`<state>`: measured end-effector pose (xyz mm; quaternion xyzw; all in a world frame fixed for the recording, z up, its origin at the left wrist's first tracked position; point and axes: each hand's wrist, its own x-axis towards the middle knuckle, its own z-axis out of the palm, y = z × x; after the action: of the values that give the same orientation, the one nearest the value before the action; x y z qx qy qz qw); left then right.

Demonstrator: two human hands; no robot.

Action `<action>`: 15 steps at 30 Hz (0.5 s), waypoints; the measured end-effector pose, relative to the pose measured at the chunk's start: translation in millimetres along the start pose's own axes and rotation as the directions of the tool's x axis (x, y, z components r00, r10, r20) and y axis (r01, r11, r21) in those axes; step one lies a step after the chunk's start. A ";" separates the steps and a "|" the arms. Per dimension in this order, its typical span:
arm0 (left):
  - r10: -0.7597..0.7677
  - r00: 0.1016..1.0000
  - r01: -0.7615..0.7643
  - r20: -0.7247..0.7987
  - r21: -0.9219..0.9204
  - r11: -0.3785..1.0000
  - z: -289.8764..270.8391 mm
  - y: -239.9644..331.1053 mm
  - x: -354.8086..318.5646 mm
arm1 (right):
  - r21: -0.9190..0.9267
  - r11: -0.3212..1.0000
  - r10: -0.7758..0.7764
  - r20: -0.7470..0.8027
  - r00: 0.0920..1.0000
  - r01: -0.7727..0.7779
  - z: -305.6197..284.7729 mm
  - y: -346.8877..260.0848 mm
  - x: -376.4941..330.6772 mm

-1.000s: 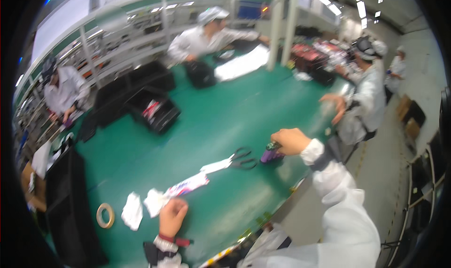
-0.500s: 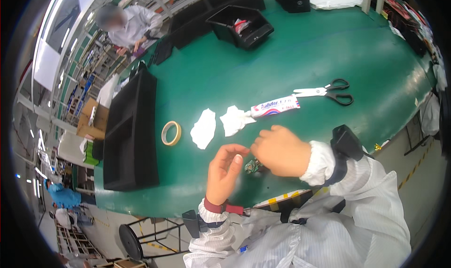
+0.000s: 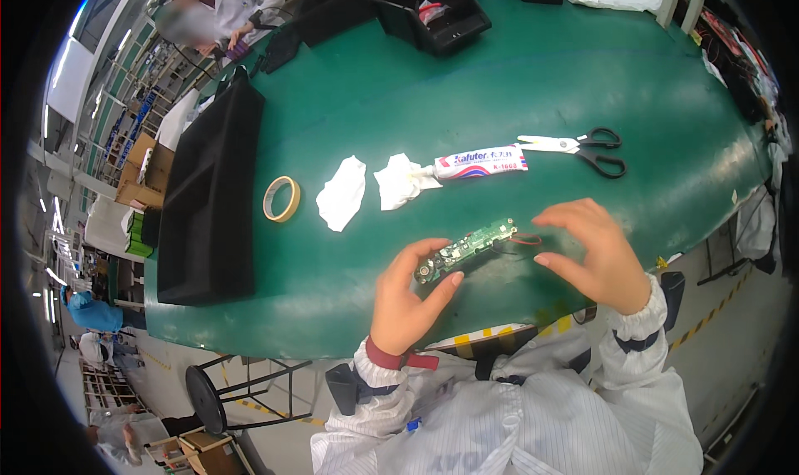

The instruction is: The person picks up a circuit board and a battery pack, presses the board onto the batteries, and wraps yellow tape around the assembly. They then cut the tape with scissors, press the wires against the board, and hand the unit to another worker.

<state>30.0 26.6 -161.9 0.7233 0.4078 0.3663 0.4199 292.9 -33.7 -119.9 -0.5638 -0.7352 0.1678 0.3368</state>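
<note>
A narrow green circuit board is above the near middle of the table, slanting up to the right, with a round part at its left end. My left hand has its thumb and index finger on either side of that left end, gripping the board. Thin red and dark wires come off the right end. Beside the wires, my right hand is open, thumb and fingers apart, holding nothing. Beyond the board lie a white glue tube, a crumpled white tissue and another tissue.
Black-handled scissors lie right of the tube. A tape roll sits near a long black foam tray on the left. At the back is a black bin. A co-worker is at the far left. A black stool stands below the table.
My right hand has drawn away to the right and opened. The circuit board, mostly hidden before, now shows lengthwise at my left hand. The view has shifted, moving the table items up and left.
</note>
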 end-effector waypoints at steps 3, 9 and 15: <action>-0.025 1.000 0.026 -0.010 0.026 0.999 7.3 3.8 2.0 | 0.135 0.991 0.009 -0.030 1.000 -0.005 13.2 3.8 -8.7; -0.151 0.987 0.137 -0.050 -0.217 0.966 17.0 6.3 0.8 | 0.185 0.982 0.036 -0.080 0.996 -0.021 37.8 -2.0 -11.2; -0.262 0.959 0.185 -0.107 -0.462 0.867 27.2 3.2 -0.5 | 0.139 0.990 0.031 -0.195 0.980 -0.004 57.3 -17.0 2.5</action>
<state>54.4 16.8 -169.4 0.5218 0.4273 0.4580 0.5791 241.2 -28.9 -149.6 -0.5593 -0.6801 0.1647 0.4445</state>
